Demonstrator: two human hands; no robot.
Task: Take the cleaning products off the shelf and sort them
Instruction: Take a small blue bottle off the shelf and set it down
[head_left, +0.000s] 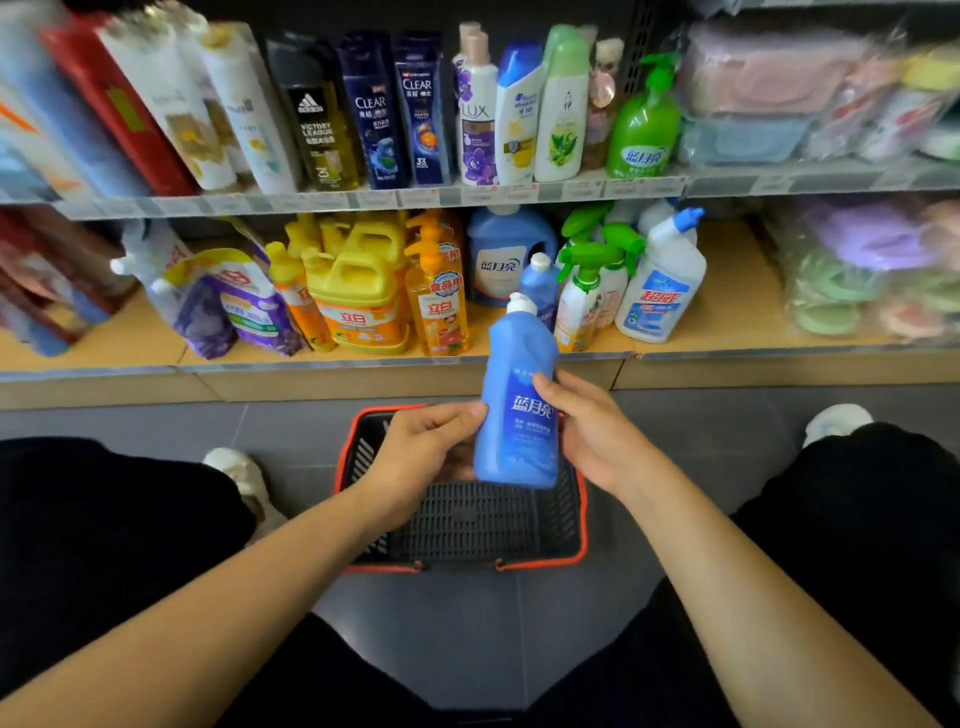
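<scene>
A blue bottle with a white cap (519, 400) is held upright between both hands, above a black basket with a red rim (583, 514) on the floor. My left hand (423, 452) grips its left side and my right hand (587, 426) wraps round its right side. On the lower shelf (727, 317) stand yellow and orange detergent bottles (358, 296), a large blue jug (501, 260), a second small blue bottle (539, 283), green-trigger spray bottles (587, 291) and a white toilet-cleaner bottle (662, 283).
The upper shelf (571, 189) carries shampoo and body-wash bottles and a green pump bottle (644, 124). Purple refill pouches (228, 306) lean at the lower left. Packs of plastic goods (857, 270) fill the right. My knees and shoes flank the basket on grey floor tiles.
</scene>
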